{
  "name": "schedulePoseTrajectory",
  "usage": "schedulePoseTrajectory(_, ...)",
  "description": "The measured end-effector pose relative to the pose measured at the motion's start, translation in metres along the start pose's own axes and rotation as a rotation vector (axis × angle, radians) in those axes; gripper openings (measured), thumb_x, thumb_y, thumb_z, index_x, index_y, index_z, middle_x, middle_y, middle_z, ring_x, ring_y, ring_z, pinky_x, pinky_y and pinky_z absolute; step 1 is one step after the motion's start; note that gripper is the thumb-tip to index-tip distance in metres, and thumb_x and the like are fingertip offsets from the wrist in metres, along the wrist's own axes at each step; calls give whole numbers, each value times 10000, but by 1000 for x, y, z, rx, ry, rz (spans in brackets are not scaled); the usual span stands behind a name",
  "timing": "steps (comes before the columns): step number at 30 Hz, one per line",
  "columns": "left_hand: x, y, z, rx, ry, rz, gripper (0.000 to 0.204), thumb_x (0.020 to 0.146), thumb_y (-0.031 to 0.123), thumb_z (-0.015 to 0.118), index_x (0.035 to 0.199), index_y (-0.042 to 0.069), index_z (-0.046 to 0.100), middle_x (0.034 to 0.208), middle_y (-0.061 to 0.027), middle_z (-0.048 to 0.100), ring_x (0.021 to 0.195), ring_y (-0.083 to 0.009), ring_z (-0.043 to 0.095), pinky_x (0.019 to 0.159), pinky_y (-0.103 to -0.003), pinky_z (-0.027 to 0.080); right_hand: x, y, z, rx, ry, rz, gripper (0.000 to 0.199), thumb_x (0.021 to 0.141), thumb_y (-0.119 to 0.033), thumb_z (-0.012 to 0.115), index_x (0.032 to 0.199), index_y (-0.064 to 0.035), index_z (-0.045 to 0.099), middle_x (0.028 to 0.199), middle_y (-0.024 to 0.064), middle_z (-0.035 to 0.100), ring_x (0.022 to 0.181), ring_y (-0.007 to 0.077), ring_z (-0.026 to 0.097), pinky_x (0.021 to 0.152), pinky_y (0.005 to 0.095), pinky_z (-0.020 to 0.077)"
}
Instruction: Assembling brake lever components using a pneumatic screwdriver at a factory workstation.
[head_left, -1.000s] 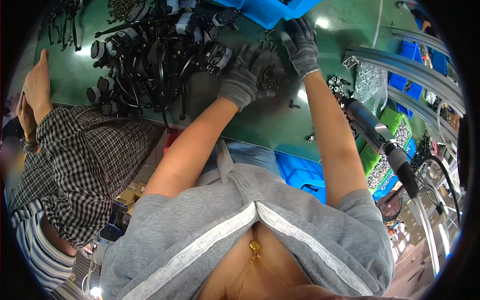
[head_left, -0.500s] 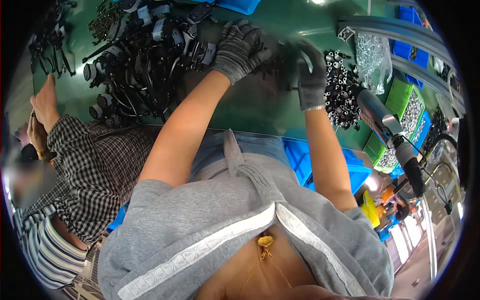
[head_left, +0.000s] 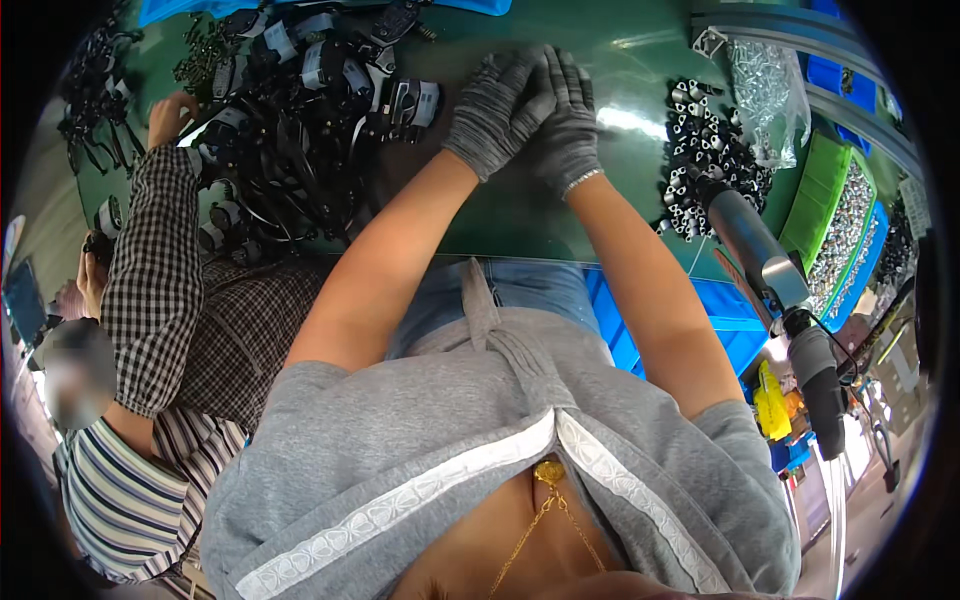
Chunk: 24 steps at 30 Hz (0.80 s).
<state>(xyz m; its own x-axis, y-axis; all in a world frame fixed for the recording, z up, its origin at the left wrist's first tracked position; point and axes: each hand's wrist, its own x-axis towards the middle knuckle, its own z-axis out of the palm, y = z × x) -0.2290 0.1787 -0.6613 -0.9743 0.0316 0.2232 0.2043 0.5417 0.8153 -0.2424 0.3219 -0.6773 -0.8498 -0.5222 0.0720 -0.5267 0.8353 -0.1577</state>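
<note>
On the green tabletop, a black lever heap is being taken here as the landmark. The work is being judged as under way rather than finished: the levers are lying piled, small clips are lying loose well to the right of the heap, and nothing is visibly being fastened. What is already done cannot be told; the levers and clips seem to be left for handling.

Just right of the heap, the gloved left grip and right grip are being pressed against each other, backs up, fingers extended and closely ranged, the left thumb being laid against the right glove. Whether anything is being pinched or covered beneath the palms cannot be told.

The nearest lever, at the heap's right edge, is lying just beside the left grip, apart from it; the right grip is being held farther from the heap. At the heap's left side, a co-worker's hand is being held close. Far right of the heap, beyond the right forearm, a grey tool is being seen near the clips.
</note>
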Motion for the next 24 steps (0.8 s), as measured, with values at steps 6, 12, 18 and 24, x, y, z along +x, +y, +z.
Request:
schedulePoseTrajectory(6, -4, 8, 14, -551, 158, -380, 668, 933, 435, 657, 1450, 69, 445, 1377, -191, 544, 1295, -294, 519, 1079, -378, 421, 18, -11, 11, 32, 41, -55, 776, 880, -342, 549, 1542, -45, 275, 1593, 121, 307, 1500, 296, 245, 1239, 467, 125)
schedulePoseTrajectory(12, 7, 45, 19, -820, 378, -734, 603, 947, 336, 668, 1422, 31, 455, 1331, -174, 571, 1289, -275, 513, 1082, -362, 406, 25, -7, 33, 160, 131, -87, 651, 861, -339, 585, 1451, -108, 437, 1470, 94, 456, 1396, 283, 396, 1189, 483, 246)
schedulePoseTrajectory(18, -32, 47, -36, -450, 227, -567, 466, 966, 262, 641, 1365, 58, 510, 1301, -152, 599, 1210, -302, 571, 1028, -389, 453, 18, -23, 4, 89, 105, -4, 461, 837, -310, 628, 1290, -233, 602, 1347, 73, 549, 1268, 288, 498, 1079, 521, 354)
schedulePoseTrajectory(24, -77, 3, -19, 269, 166, -26, 553, 914, 260, 659, 1393, 54, 472, 1407, -189, 494, 1298, -389, 488, 1070, -466, 434, 31, -14, -5, 3, -27, -181, 427, 785, -285, 682, 1210, -290, 648, 1219, 46, 624, 1137, 292, 586, 945, 487, 462)
